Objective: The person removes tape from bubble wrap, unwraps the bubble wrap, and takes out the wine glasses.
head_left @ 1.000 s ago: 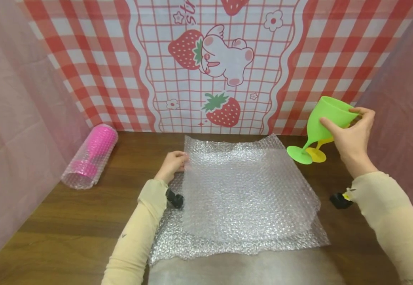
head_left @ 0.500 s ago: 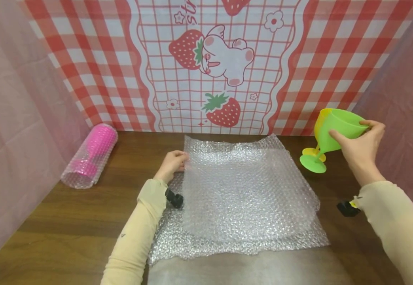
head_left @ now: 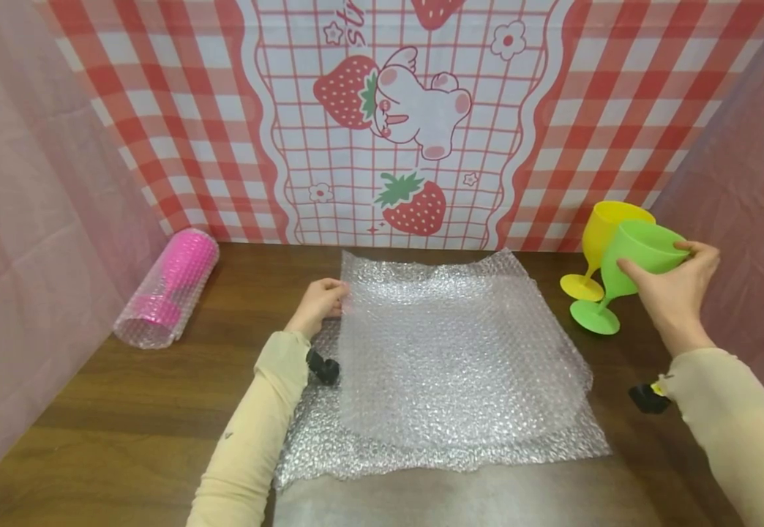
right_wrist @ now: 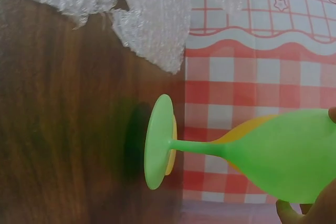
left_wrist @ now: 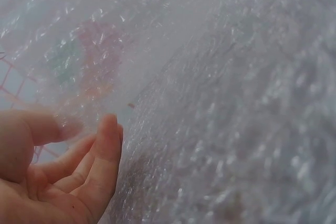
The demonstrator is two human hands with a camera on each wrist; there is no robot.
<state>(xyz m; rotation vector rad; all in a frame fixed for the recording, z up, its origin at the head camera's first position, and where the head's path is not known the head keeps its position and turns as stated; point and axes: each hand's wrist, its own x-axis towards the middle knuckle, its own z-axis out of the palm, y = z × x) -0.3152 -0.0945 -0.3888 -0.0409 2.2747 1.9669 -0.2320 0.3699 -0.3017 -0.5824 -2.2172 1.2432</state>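
My right hand (head_left: 678, 289) holds a green plastic goblet (head_left: 632, 260) around its bowl near the rim, mouth up. The goblet is nearly upright at the back right; whether its foot touches the table I cannot tell. Just behind it stands a yellow goblet (head_left: 596, 238), partly hidden by the green one in the right wrist view. My left hand (head_left: 319, 304) pinches the left edge of the top sheet of bubble wrap (head_left: 461, 359). In the left wrist view the thumb tip shows faintly through the wrap, with the fingers (left_wrist: 107, 140) on the other side.
Another bubble wrap sheet (head_left: 382, 457) lies beneath the top one, over a pale mat (head_left: 461, 501). A pink goblet rolled in bubble wrap (head_left: 167, 289) lies at the left. A checked strawberry cloth (head_left: 415, 124) hangs behind the wooden table (head_left: 112, 417); pink curtains flank both sides.
My right hand has moved right and toward me, lowering the green goblet, which now stands clear of more of the yellow goblet. My left hand and the bubble wrap have stayed in place.
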